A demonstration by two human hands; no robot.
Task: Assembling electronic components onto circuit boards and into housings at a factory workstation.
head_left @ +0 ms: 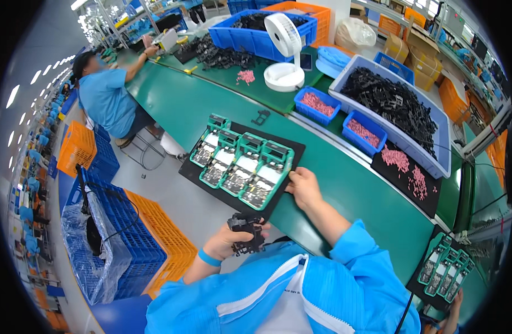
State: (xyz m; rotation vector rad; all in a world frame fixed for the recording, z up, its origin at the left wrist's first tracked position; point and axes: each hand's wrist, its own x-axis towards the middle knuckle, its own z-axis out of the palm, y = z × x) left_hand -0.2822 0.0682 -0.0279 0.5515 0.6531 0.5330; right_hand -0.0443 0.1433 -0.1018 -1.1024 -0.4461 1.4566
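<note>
1. Gripping a small black plastic clip part point(246, 232), the left hand point(229, 240) kept it just below the black mat point(292, 149).
2. Right hand point(304, 187) rested loosely on that mat's near edge, clasping nothing.
3. Four green-framed jigs point(242, 162) on the mat looked loaded, so mostly done, I'd guess.
4. Green workbench point(172, 103) under the mat, busy factory floor around.

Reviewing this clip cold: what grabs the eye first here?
The row of four green fixtures on a black mat at centre, the right hand resting at its edge. Below it, the left hand grips a black plastic part. Behind stand a white fan and a grey bin of black parts.
</note>
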